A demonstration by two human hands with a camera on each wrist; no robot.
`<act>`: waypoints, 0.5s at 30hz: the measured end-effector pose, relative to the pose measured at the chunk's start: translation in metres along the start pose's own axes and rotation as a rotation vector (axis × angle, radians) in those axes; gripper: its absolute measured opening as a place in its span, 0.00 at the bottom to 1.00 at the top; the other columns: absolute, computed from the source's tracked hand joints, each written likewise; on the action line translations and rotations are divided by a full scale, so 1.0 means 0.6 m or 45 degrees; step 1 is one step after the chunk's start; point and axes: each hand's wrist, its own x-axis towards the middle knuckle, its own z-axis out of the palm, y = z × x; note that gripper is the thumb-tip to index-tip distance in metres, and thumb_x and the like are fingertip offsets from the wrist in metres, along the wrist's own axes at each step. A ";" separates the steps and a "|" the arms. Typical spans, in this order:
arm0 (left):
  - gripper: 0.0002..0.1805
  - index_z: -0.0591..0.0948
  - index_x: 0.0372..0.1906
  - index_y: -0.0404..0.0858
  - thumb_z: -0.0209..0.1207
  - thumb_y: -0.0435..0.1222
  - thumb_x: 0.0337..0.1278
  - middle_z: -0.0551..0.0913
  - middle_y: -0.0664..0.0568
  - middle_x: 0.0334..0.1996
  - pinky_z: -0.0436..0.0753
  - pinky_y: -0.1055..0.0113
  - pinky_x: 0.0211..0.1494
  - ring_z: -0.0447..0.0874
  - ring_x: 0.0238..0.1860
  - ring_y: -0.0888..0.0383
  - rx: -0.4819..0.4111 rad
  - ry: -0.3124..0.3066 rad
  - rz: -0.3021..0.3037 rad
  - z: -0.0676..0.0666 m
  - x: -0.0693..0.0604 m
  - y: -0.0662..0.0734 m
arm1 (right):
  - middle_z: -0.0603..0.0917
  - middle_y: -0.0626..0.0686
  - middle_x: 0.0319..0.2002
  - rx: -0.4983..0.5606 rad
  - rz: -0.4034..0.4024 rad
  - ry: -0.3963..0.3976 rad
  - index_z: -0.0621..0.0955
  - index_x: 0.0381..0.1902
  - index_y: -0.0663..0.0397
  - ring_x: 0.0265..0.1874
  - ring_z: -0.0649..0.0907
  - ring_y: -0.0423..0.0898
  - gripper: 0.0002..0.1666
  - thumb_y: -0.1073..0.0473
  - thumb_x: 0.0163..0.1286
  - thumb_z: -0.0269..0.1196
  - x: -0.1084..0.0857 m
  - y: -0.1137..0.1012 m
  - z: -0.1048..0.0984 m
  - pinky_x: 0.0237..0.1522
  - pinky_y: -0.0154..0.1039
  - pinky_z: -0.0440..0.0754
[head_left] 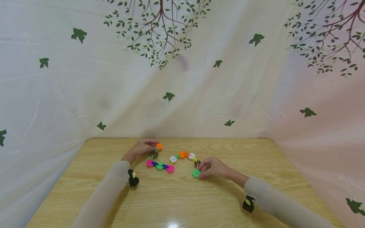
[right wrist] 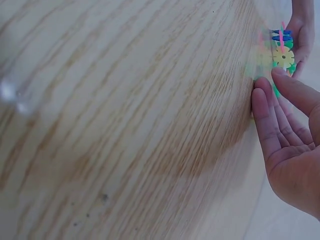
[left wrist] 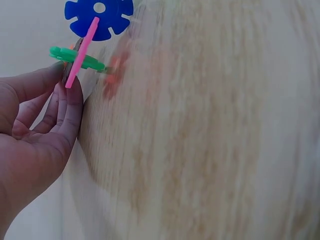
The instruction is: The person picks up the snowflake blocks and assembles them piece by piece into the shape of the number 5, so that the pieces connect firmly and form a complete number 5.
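A chain of notched plastic snowflake discs [head_left: 170, 168] in several colours zigzags across the wooden table. My left hand [head_left: 144, 147] pinches its far left end by the orange disc [head_left: 159, 146] and a brown one [head_left: 155, 155]. In the left wrist view, thumb and fingertips meet beside a pink disc [left wrist: 82, 52] and a green disc [left wrist: 90, 62], with a blue disc [left wrist: 100, 19] above. At the other end, my right hand [head_left: 214, 167] holds the chain between thumb and fingers, by a green disc [head_left: 196, 173] and a brown disc [head_left: 197, 163]. Its fingertips partly hide the chain in the right wrist view.
The light wooden table [head_left: 171, 202] ends at a pale curtain [head_left: 194, 110] printed with trees and green leaves. Black wrist cameras hang under the left sleeve [head_left: 102, 193] and the right sleeve [head_left: 279, 199].
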 end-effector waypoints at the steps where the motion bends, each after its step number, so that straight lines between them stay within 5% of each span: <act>1: 0.25 0.73 0.67 0.24 0.59 0.27 0.68 0.81 0.33 0.60 0.86 0.66 0.53 0.84 0.48 0.63 0.007 0.003 -0.003 0.000 -0.001 0.000 | 0.90 0.62 0.34 -0.002 -0.002 -0.005 0.83 0.42 0.71 0.29 0.90 0.45 0.12 0.69 0.63 0.72 0.000 0.000 0.000 0.33 0.40 0.90; 10: 0.25 0.71 0.68 0.24 0.58 0.31 0.72 0.76 0.29 0.65 0.83 0.58 0.62 0.81 0.61 0.46 0.134 -0.059 0.023 -0.008 -0.013 0.002 | 0.90 0.60 0.36 -0.137 -0.013 -0.043 0.85 0.44 0.67 0.32 0.89 0.46 0.13 0.65 0.64 0.72 -0.002 -0.012 -0.027 0.36 0.42 0.90; 15: 0.29 0.66 0.72 0.23 0.57 0.31 0.73 0.70 0.26 0.69 0.81 0.53 0.66 0.79 0.65 0.40 0.085 -0.137 0.011 -0.020 -0.028 0.008 | 0.90 0.60 0.38 -0.202 -0.035 -0.043 0.84 0.47 0.68 0.34 0.89 0.52 0.14 0.65 0.67 0.69 0.012 -0.024 -0.058 0.39 0.47 0.90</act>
